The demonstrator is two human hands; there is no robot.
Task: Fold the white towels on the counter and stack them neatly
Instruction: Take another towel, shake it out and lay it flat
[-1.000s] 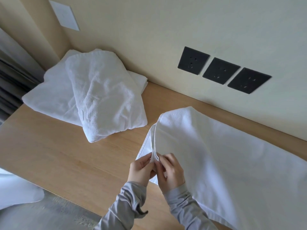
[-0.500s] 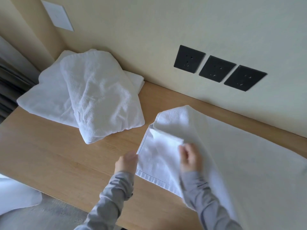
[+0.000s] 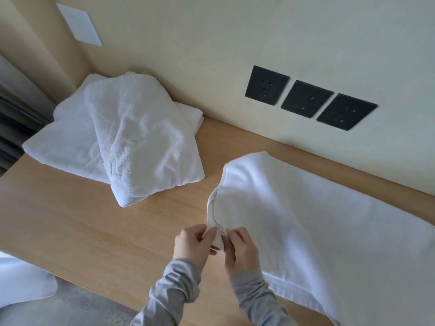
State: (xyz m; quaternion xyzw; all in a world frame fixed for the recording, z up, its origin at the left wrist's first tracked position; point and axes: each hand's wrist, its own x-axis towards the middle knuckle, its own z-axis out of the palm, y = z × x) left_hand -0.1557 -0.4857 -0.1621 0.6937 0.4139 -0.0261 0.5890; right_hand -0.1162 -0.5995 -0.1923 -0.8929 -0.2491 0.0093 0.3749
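A: Our left grip [image 3: 191,245] and right grip [image 3: 242,250] both pinch the near corner of the towel [image 3: 306,220]. It lies spread on the tabletop [image 3: 94,231], right of the towel pile [image 3: 131,142].

B: If one layer slips from our fingers, the edges won't match, and our fold could go crooked.

A: A moment ago our grips were apart. Now they meet.

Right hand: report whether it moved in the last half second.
Yes. The right hand moved left and nearer the camera, away from the black square wall sockets, pinching the white cloth towel.
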